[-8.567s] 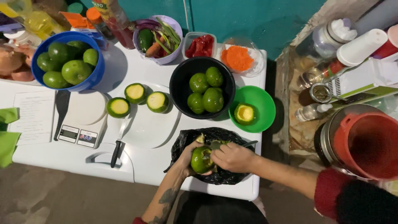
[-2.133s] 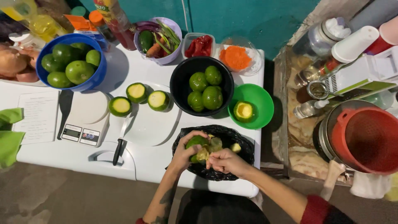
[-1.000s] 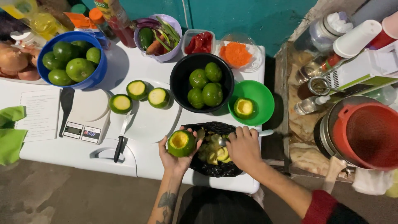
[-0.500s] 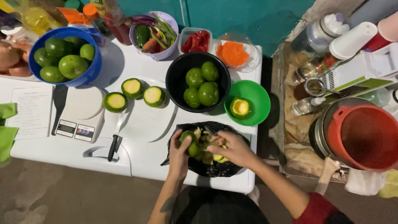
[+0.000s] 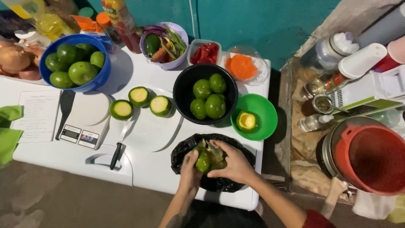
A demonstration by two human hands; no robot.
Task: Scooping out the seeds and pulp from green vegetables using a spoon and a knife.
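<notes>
Both hands are back together over the black bag (image 5: 219,181) at the near edge of the white table (image 5: 152,169). The left hand (image 5: 190,169) is closed around a green avocado half (image 5: 203,162), gripping it from the left side; a second ago that hand was held out to the left with the cut, hollowed face turned up, clear of the bag. The right hand (image 5: 232,162) now covers the fruit from the right, fingers curled onto it; what looks like a thin utensil shows at its fingertips, but whether it is gripped cannot be told. The return to the bag suggests, as a judgement, that the working of the fruit over the scraps goes on; pale peel and pulp lie in the bag under the hands. Just beyond, the green bowl (image 5: 263,116) holds one scooped half with its yellow flesh up, unchanged across the last seconds. Beside it the black bowl (image 5: 185,90) holds four whole green fruits, same count as before. On the white plate (image 5: 147,131) three cut halves lie face up, and a black-handled knife (image 5: 118,145) rests at its left rim, untouched. Further left sit a kitchen scale (image 5: 84,120) and a blue bowl (image 5: 95,82) of whole fruits. At the far edge stand a bowl of mixed vegetables (image 5: 179,61) and tubs of red and orange pieces.
</notes>
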